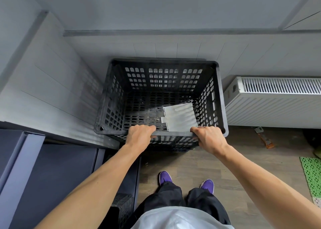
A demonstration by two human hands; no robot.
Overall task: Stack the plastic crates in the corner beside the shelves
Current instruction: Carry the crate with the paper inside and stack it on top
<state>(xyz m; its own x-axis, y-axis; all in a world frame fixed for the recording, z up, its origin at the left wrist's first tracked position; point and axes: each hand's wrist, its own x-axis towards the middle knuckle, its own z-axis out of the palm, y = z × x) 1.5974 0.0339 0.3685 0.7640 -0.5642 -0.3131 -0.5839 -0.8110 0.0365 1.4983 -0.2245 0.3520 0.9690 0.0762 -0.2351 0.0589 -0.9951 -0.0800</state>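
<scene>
A black perforated plastic crate [161,82] sits high in the corner against the pale walls, its open top towards me. It seems to rest on another crate below, mostly hidden. A torn white sheet of paper [179,117] lies on its floor. My left hand [140,135] grips the crate's near rim left of centre. My right hand [209,138] grips the same rim towards the right corner. Part of another black crate [124,208] shows low by my left leg.
Dark blue shelves [50,176] stand at the left, close beside the crate. A white radiator [274,102] runs along the wall on the right. An orange tool [264,139] and a green mat [311,176] lie on the wooden floor. My purple shoes [186,181] stand just behind the crate.
</scene>
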